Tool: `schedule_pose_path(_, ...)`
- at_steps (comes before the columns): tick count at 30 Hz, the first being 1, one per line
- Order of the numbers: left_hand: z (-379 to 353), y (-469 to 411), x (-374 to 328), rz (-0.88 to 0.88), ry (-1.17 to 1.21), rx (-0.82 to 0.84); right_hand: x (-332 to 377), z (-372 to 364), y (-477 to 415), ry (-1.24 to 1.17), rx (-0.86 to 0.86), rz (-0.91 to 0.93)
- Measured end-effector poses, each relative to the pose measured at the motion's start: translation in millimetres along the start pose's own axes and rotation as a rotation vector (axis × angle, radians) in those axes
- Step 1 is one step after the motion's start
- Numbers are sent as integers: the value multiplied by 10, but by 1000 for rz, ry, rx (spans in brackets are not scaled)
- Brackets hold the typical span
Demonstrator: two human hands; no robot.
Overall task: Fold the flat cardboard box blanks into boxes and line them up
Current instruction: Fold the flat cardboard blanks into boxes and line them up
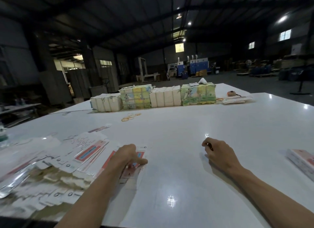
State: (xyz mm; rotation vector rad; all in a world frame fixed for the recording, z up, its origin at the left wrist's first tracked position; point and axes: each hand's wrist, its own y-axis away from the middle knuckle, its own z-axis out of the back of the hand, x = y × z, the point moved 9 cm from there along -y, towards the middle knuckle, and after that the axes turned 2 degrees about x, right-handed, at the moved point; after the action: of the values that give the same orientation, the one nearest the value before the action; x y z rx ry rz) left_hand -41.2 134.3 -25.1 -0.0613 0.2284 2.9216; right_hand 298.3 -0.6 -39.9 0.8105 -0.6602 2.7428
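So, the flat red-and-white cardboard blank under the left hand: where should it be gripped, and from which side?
Probably its right edge, coming from the right. The flat red-and-white cardboard blank lies flush on the white table under the left hand, with the loose pile of blanks crowding its left side; only that edge is free to slip a thumb under.

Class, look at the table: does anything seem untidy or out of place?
Yes. The blanks at the left lie in a ragged, overlapping heap, not a square stack. Loose rubber bands lie scattered mid-table. The leftmost bundle in the far row sits lower than its neighbours and at an angle to them.
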Motion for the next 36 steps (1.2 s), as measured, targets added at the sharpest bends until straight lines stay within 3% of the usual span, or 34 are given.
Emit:
schedule_pose_path(7,-32,-117,113,72,-21,132,9,22,21,-23,-22,15)
schedule_pose_path(10,-5,-139,99,70,96,138,-8,17,17,-33,-11,9)
schedule_pose_path(15,90,-122,-72,3,568,132,-7,-10,-9,-12,0,28)
schedule_pose_path(18,-83,24,-476,-119,1281,392,10,-38,-15,-36,13,56)
schedule_pose_path(23,-258,244,-1083,-244,1661,660,-1,-39,-24,-53,4,89)
schedule_pose_path(25,-293,269,-1300,-273,1655,668,12,-24,-33,-82,-9,99)
schedule_pose_path(27,-314,233,-1469,-309,1541,562,36,37,-30,-148,-59,102)
schedule_pose_path(30,-329,178,-1693,-349,1448,447,50,231,-1,-272,-225,100)
schedule_pose_path(33,-389,193,-1902,-399,1402,449,37,439,51,-360,-407,101)
schedule_pose_path(36,-393,271,-2072,-515,1284,357,69,481,22,-326,-423,157)
